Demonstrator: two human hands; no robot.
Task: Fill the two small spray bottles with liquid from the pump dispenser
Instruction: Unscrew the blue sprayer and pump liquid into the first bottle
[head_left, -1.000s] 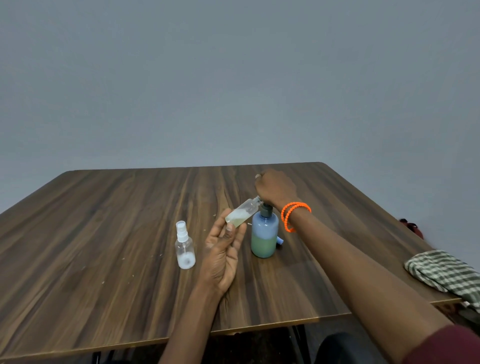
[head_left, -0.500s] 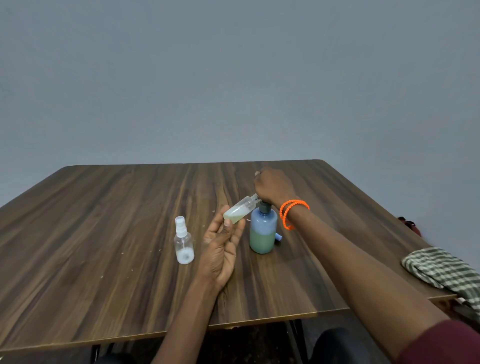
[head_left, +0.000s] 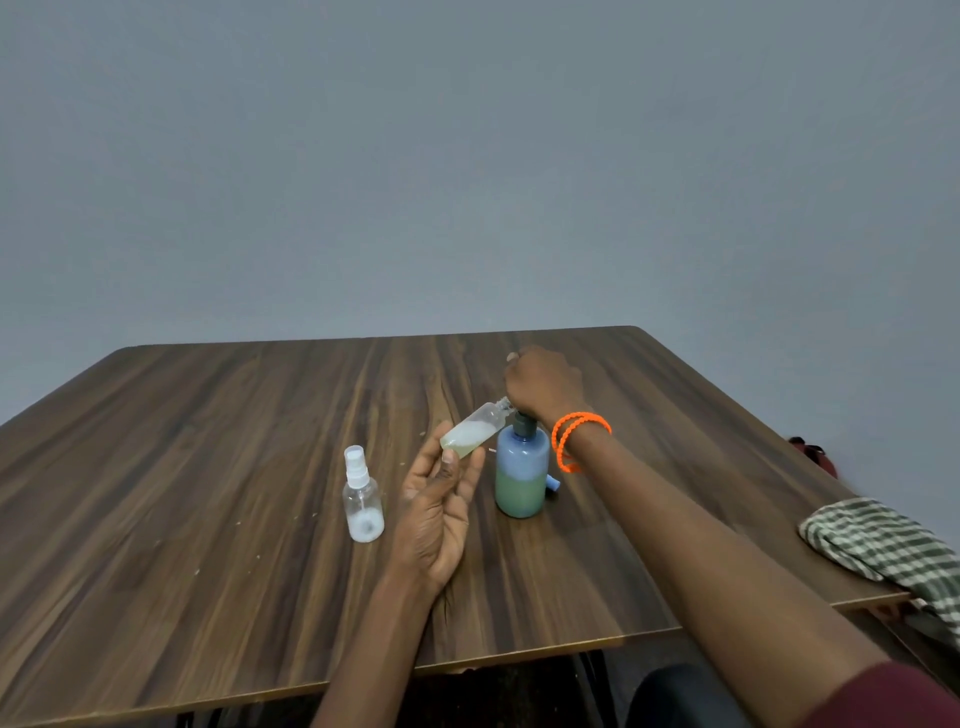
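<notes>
Plastic bottle at frame centre, light and likely slippery, is pinched near its base by left hand; right hand curls over dispenser pump.

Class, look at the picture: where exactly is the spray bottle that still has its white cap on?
The capped spray bottle stands upright on the wooden table, left of the left hand and further left of the blue pump dispenser, touching neither.

Dim, even, cool lighting; no glare, only faint soft shadows on the table. Wide-angle bowing of table edges toward 3 and 9 o'clock. Slightly soft throughout, blurrier at 4 o'clock.
</notes>
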